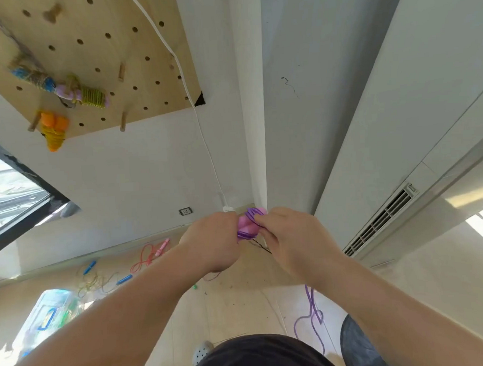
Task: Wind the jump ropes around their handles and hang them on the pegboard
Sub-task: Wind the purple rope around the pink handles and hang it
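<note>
My left hand (pixel 212 240) grips a pair of pink handles (pixel 244 223) with purple rope (pixel 250 216) coiled around them. My right hand (pixel 286 236) pinches the purple rope at the handles. The loose end of the purple rope (pixel 311 313) trails down to the floor under my right forearm. On the wooden pegboard (pixel 132 48) at the upper left hang three wound ropes: a blue-handled one (pixel 33 76), a pink-handled one with green rope (pixel 87 94) and an orange one (pixel 53 131). Free wooden pegs (pixel 123 123) stick out of the board.
On the floor lie a red rope with a pink handle (pixel 151 253) and a yellow-green rope with blue handles (pixel 102 277). A clear plastic box (pixel 48 316) sits at the lower left. A white cord (pixel 201 129) hangs down the wall. A vent grille (pixel 382 220) is at right.
</note>
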